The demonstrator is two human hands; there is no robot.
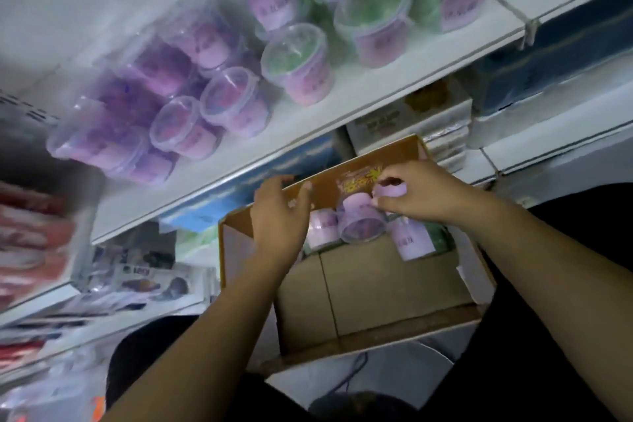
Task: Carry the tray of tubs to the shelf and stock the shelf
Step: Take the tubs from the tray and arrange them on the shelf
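Note:
A cardboard tray (376, 288) sits in front of me below the white shelf (342, 110). A few clear tubs with purple labels remain at its far end. My right hand (424, 195) pinches the rim of one purple tub (363, 219) that lies tilted on the others. My left hand (281, 212) holds the tray's far wall, thumb over the edge, beside another tub (322, 228). The shelf carries several purple-filled tubs (185, 130) at the left and green-filled tubs (298, 62) at the right.
Below the shelf, stacked white boxes (411, 127) and blue packs (260, 181) sit close behind the tray. Lower shelves at the left hold packaged goods (150, 281). Red packages (30, 236) are at the far left. The shelf's front strip near the tubs is bare.

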